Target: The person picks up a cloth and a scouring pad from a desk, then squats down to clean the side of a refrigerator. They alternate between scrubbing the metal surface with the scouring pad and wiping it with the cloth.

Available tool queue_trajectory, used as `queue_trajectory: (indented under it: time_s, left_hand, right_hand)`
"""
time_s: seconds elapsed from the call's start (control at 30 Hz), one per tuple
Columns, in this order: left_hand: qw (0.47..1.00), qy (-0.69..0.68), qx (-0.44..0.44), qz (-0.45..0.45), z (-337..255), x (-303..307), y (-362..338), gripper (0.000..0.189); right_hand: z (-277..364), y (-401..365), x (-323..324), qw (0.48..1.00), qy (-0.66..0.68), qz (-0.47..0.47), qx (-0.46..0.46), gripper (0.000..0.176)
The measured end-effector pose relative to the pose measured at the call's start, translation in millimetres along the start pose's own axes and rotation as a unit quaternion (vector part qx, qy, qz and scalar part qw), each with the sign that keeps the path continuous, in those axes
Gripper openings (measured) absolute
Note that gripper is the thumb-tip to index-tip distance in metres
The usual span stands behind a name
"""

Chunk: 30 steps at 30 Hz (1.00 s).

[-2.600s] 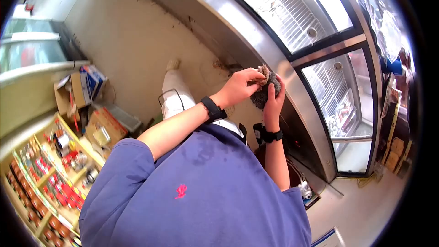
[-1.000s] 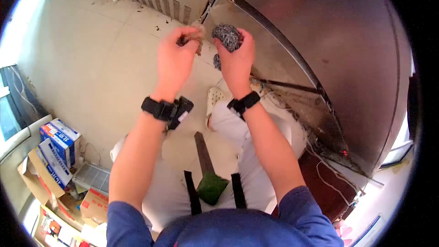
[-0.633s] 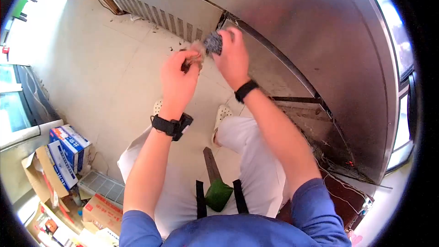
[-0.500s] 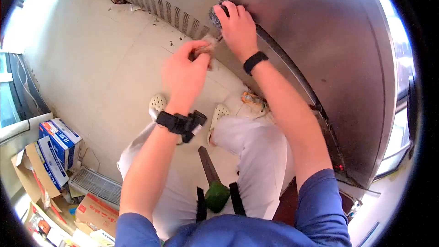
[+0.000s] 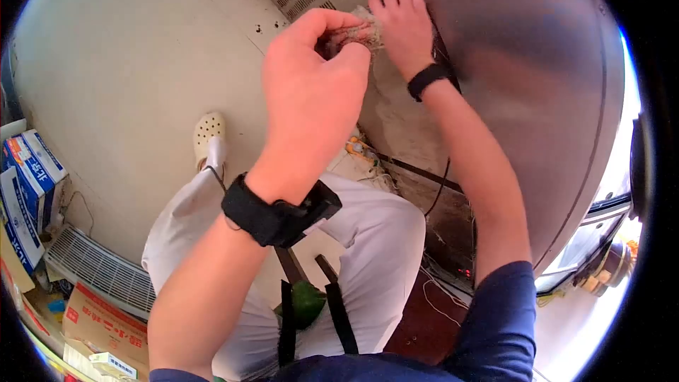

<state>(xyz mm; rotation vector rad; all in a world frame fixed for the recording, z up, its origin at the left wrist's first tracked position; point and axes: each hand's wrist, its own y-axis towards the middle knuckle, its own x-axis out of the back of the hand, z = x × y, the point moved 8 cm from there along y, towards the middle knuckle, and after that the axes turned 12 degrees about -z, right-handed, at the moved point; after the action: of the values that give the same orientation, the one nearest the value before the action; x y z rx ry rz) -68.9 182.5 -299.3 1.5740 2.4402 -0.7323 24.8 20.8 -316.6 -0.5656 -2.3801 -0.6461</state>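
My left hand (image 5: 311, 85) is raised near the middle, its thumb and fingers pinched on a crumpled, fuzzy grey-brown wad (image 5: 362, 32). What the wad is made of I cannot make out. Just beyond it, my right hand (image 5: 407, 32) bends its fingers over the edge of the vented metal panel (image 5: 339, 10), beside a long dark strip. The palm and the thumb are hidden, and no grey clump shows under it. A large brushed-metal cabinet (image 5: 530, 99) rises at the right. Dusty brown surfaces (image 5: 417, 134) show below my right forearm.
Loose cables (image 5: 440, 301) and red lights lie low by the cabinet. Blue-and-white boxes (image 5: 32, 170), a white slatted grille (image 5: 99, 269) and an orange carton (image 5: 106, 322) stand at the left. Dark crumbs (image 5: 265, 27) dot the pale tiled floor (image 5: 141, 78). My clog (image 5: 210, 131) rests on it.
The view has shifted right and my left hand is closer to the camera, still on the wad. The dark grey fuzzy clump under my right hand has gone from sight.
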Motion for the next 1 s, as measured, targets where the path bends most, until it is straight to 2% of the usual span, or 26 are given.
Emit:
queue_trajectory:
  time_s: [0.1,0.13,0.17,0.2,0.23,0.27,0.3,0.37,0.4,0.43,0.5,0.53,0.6,0.63,0.73,0.77,0.83,0.87,0.9,1.0]
  left_hand:
    - [0.999,0.028,-0.031,0.003,-13.0,0.7,-0.8,0.019]
    - [0.999,0.048,-0.018,0.000,-15.3,3.1,1.2,0.019]
    - [0.998,0.069,0.001,-0.005,-13.8,4.8,2.9,0.018]
    - [0.998,0.069,0.002,-0.012,-13.1,4.8,3.2,0.018]
    - [0.999,0.026,0.022,-0.007,-9.8,2.2,-0.5,0.019]
    - [0.999,-0.017,0.042,0.000,-6.7,-0.6,-5.3,0.020]
    - [0.999,-0.015,0.046,-0.001,-6.1,-0.5,-5.9,0.020]
    - [1.000,0.018,0.015,0.005,-15.7,3.1,-4.2,0.021]
    - [1.000,0.012,0.012,0.006,-17.4,4.1,-3.0,0.021]
    - [1.000,0.031,0.001,-0.002,-18.0,7.6,1.1,0.021]
    - [0.999,0.047,-0.020,-0.017,-23.0,12.2,8.8,0.021]
    - [1.000,0.014,0.010,-0.023,-17.3,14.2,7.1,0.021]
    - [0.998,-0.012,0.056,-0.029,-4.2,20.9,2.6,0.020]
    - [0.999,0.019,0.036,-0.015,-8.4,21.8,3.9,0.020]
    - [0.999,0.042,0.014,-0.010,-13.3,18.9,2.7,0.020]
    - [0.999,0.033,0.011,-0.027,-15.6,20.5,6.8,0.020]
    - [0.999,0.029,0.012,-0.024,-15.6,17.5,7.7,0.019]
    - [0.999,0.032,0.034,-0.010,-7.2,16.4,1.9,0.019]
    - [0.998,0.037,0.047,-0.015,0.1,18.1,0.5,0.019]
    - [1.000,0.024,-0.007,-0.006,-7.7,15.5,4.2,0.019]
  right_hand:
    - [40.4,-43.5,-30.2,0.997,0.015,0.064,0.032,0.014]
    - [44.7,-42.8,-35.6,0.993,0.043,0.093,0.064,0.012]
    - [39.6,-35.4,-43.4,0.993,0.043,0.083,0.069,0.012]
    - [22.6,-17.7,-31.7,0.998,0.032,0.049,0.024,0.008]
    - [5.2,-7.3,-16.0,0.999,0.021,0.025,-0.029,0.005]
    - [-7.9,10.9,-4.9,0.998,0.045,-0.014,-0.044,0.003]
    - [-4.7,11.0,-14.1,0.998,0.048,-0.011,-0.045,0.003]
    - [6.4,11.0,-31.5,0.998,0.038,0.048,-0.017,0.005]
    - [17.6,-5.2,-28.9,0.995,0.043,0.060,-0.064,0.007]
    - [40.1,-30.8,-54.4,0.993,0.044,0.108,0.014,0.006]
    - [37.9,-31.7,-54.8,0.991,0.092,0.096,0.004,0.007]
    - [29.5,-13.9,-47.2,0.991,0.095,0.095,0.005,0.007]
    - [-7.6,29.1,-8.8,0.996,0.049,0.008,-0.069,0.007]
    - [-0.4,20.1,-14.1,0.996,0.056,0.014,-0.068,0.007]
    - [37.8,-26.8,-47.6,0.990,0.039,0.130,0.034,0.010]
    - [38.9,-33.4,-50.1,0.988,0.062,0.142,0.016,0.012]
    - [13.9,-8.5,-34.0,0.991,-0.010,0.133,-0.013,0.011]
    - [-6.1,10.2,-22.2,0.994,0.011,0.095,-0.054,0.011]
    - [-22.9,26.4,-3.9,0.997,0.045,0.013,-0.065,0.011]
    - [10.4,-5.0,-15.8,0.994,0.018,0.110,0.000,0.011]
